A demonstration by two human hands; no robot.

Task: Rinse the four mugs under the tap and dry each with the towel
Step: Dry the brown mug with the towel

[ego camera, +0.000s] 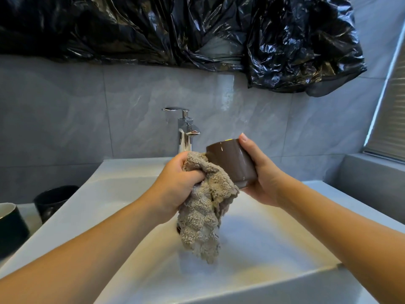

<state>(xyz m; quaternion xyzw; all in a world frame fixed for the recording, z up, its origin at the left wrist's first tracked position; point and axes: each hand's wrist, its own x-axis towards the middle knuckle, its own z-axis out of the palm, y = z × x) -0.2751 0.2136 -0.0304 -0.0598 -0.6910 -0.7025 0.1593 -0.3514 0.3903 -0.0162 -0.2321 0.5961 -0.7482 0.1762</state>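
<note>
Brown mug (232,161) clasped sideways in right grip (260,172), towel (203,207) bunched in left grip (175,189)

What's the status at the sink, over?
Right hand holds brown mug tilted over sink. Left hand grips towel at its mouth. Two dark mugs wait left. Nothing obstructing.
</note>
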